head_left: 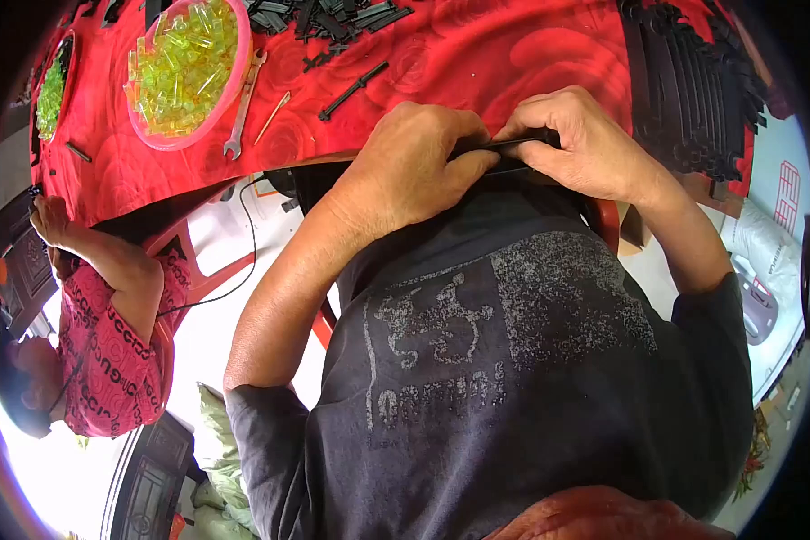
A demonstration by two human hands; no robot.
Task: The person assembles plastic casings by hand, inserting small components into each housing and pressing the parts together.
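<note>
Close to my body, at the front edge of the red-covered table, I hold a thin black strip-like part (pixel 506 142) between both hands. My left hand (pixel 423 162) is closed on its left end, thumb stretched along it. The fingers of my right hand (pixel 569 144) pinch its other end, where a thicker black piece shows at the palm. My fingers hide much of the part, so its full shape cannot be made out. Beyond my left hand lies a black rod (pixel 355 91) with small crosspieces. A wooden stick (pixel 272 118) and a metal wrench (pixel 245 108) lie farther left.
A pink basket (pixel 169 144) of clear yellow-green plastic pieces (pixel 189 67) stands at the left. Loose black parts (pixel 319 20) are heaped at the far edge, and long black strips (pixel 693 99) are stacked on the right. At left sits another person (pixel 117 351), hands at the red tablecloth (pixel 504 54).
</note>
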